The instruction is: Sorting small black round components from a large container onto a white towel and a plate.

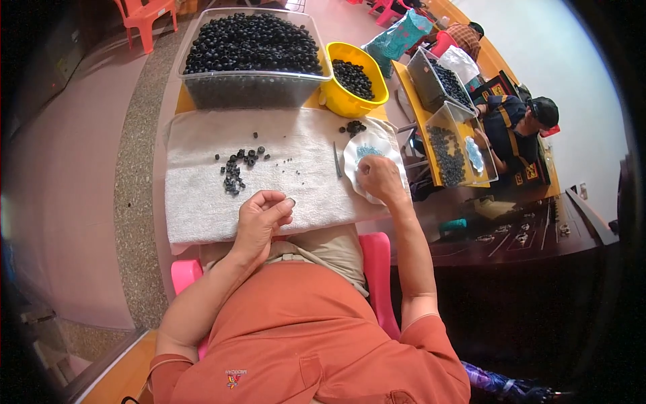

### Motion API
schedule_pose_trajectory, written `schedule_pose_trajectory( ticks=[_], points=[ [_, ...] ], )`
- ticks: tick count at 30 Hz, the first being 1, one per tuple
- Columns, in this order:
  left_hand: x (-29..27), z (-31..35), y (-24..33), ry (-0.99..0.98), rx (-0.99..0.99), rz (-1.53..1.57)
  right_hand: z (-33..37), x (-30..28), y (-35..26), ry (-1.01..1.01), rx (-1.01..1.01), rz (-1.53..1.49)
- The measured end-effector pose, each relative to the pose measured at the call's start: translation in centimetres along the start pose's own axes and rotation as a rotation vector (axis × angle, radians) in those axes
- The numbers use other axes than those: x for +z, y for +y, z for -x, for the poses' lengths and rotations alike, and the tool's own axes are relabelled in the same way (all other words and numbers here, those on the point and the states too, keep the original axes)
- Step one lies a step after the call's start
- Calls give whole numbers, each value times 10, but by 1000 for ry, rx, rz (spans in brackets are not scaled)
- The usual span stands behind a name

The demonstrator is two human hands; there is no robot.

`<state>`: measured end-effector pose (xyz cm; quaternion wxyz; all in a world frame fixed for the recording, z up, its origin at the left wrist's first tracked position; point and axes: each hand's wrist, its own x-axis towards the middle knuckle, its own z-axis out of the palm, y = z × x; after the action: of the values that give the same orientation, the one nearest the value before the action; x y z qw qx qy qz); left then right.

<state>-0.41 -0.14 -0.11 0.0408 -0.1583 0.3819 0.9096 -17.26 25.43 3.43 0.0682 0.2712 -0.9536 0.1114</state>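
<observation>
My left hand [261, 219] is over the near edge of a white towel [195, 209], thumb and fingers pinched together; what they hold, if anything, is too small to name. On the right, my right hand [381, 178] reaches into a white wavy-rimmed dish [350, 176], its fingers closed and their tips partly hidden. Tiny light-blue pieces [367, 149] lie in the dish. Tweezers [338, 160] rest on the towel beside it. Beyond my left hand are scattered small black ring-shaped parts [233, 183]. A smaller cluster of black parts [353, 127] sits behind the dish.
A large clear bin [249, 91] full of black parts stands at the far edge, beside a yellow bucket [344, 101] of them. At right, a co-worker [515, 124] sits by another table with clear bins [441, 77]. A red plastic chair [145, 20] stands far left.
</observation>
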Motion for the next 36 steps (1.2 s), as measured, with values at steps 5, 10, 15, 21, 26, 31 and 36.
schedule_pose_trajectory(
  ticks=[5,10,15,21,26,31,36],
  points=[
    [0,-1,-1,-7,-1,3,3,-2,4,19,32,-30],
    [1,1,1,1,-9,2,9,-12,0,68,-38,-164],
    [1,0,1,-1,-8,-2,16,-14,-1,103,-117,-166],
    [1,0,0,-5,-4,-1,20,-13,-2,114,-33,-276],
    [1,1,1,0,-5,0,22,-12,-1,97,84,-327],
    [0,0,-1,-8,-8,1,24,-8,3,129,117,-375],
    [2,0,-1,-30,-7,-15,26,-11,-3,144,124,-435]
  ],
)
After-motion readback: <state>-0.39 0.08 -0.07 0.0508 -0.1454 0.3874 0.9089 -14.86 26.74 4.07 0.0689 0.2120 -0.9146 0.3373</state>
